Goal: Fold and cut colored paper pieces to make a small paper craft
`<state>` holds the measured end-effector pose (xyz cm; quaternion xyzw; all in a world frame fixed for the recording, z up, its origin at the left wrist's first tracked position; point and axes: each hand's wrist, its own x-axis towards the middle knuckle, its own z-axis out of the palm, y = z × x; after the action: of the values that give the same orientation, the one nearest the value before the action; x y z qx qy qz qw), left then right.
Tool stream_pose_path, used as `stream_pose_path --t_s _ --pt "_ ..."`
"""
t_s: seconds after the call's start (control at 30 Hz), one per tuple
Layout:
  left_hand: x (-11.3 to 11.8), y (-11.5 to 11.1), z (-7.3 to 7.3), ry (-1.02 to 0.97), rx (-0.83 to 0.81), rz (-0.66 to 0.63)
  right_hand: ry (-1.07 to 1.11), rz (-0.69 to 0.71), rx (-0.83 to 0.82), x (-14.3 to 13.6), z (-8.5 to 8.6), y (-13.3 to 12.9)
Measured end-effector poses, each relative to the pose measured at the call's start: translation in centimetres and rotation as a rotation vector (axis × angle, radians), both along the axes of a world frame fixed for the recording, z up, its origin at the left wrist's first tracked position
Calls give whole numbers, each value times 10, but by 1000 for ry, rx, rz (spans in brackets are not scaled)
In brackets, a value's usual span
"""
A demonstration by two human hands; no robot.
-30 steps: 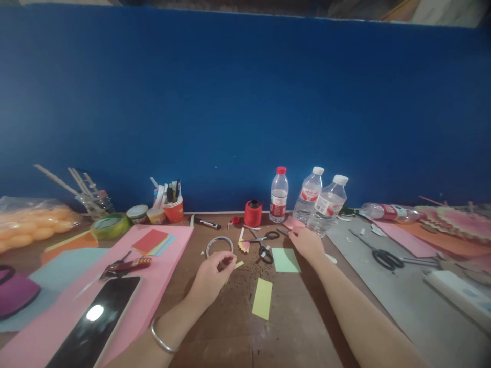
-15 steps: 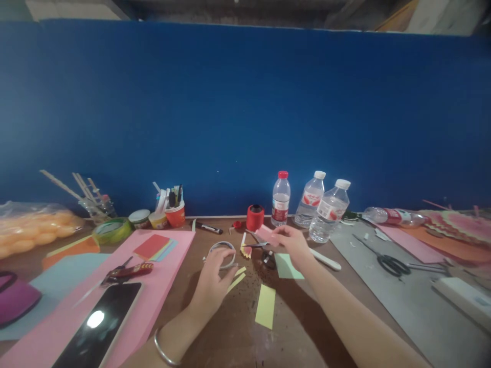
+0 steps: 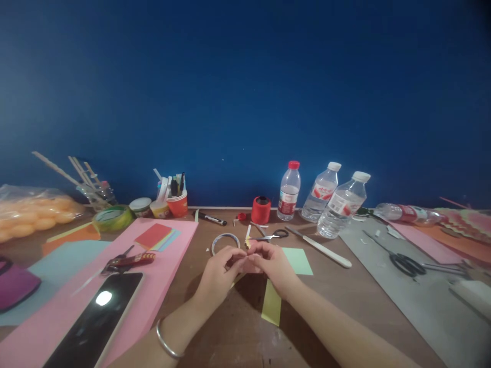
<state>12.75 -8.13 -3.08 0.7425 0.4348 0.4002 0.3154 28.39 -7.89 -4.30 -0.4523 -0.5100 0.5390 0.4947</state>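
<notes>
Both hands meet over the brown table, close to its middle. A small pink paper (image 3: 252,265) is pinched between them, mostly covered by the fingers. My left hand (image 3: 220,271) grips its left side with thumb and fingertips. From the right, my right hand (image 3: 276,267) closes on the same piece. Just beyond the left fingers lies a roll of tape (image 3: 215,242). Small scissors (image 3: 279,234) rest on the table past the right hand. A green paper square (image 3: 301,261) and a yellow paper strip (image 3: 271,309) lie beside and partly under the right hand.
A white-handled knife (image 3: 328,252) lies to the right, before several bottles (image 3: 288,197). Black scissors (image 3: 402,263) sit on a grey mat (image 3: 368,296). At left are a phone (image 3: 95,317), pink sheets (image 3: 161,271) and a pen cup (image 3: 177,205). A blue wall (image 3: 245,102) stands behind.
My right hand has brought the pink paper nearer, and my left hand has left the tape roll to grip it too. The small scissors lie turned and farther back. The view has shifted slightly.
</notes>
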Motion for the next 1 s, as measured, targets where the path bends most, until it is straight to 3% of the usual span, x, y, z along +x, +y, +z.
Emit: stream_pose_path --t_s 0.13,0.3,0.5,0.63,1.0 --pt "-1 4 -2 -49 -43 88 -169 -53 120 0 1 -2" --pt "0 8 -11 -124 -111 73 -294 -117 204 2 2 -2" --pt "1 6 -8 -132 -113 73 -310 -153 185 3 3 -3" --pt "1 7 -7 -108 -96 112 -325 -126 255 4 4 -4" --pt "1 8 -5 -193 -212 86 -452 -134 344 8 3 -3"
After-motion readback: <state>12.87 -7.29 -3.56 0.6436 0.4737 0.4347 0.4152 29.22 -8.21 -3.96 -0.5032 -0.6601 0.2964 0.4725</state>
